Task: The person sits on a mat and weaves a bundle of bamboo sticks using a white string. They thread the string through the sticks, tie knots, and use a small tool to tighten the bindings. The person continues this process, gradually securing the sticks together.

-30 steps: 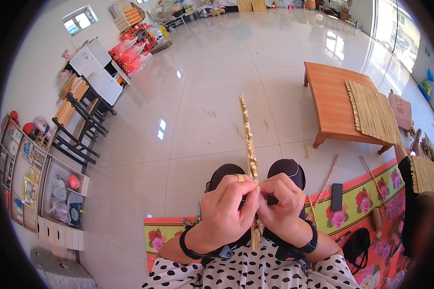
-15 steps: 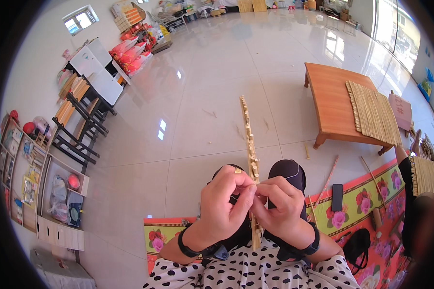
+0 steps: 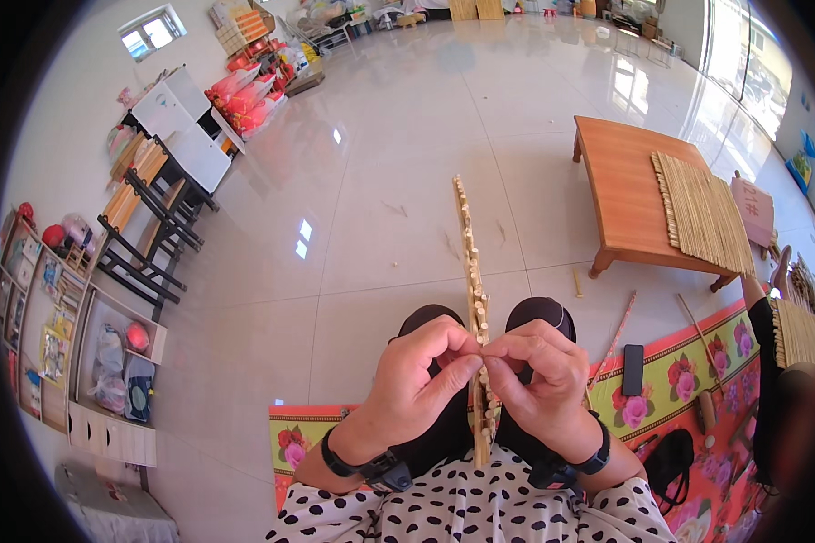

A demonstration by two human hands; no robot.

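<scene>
A long, narrow piece of bundled straw-coloured stalks stands between my knees, seen edge-on with its cut stalk ends facing up. Over its near half my left hand and my right hand meet, thumbs and forefingers pinched almost tip to tip. What lies in the pinch is too small to make out. Part of the stalks just below the fingertips is hidden by the hands.
A low wooden table at the right carries a woven stalk mat. On the floral floor mat lie a black phone, loose sticks and a black bag. Another person's arm holds a similar mat at the far right.
My right hand has shifted slightly right, and my left wrist has turned a little. The fingertips remain pinched together over the stalks.
</scene>
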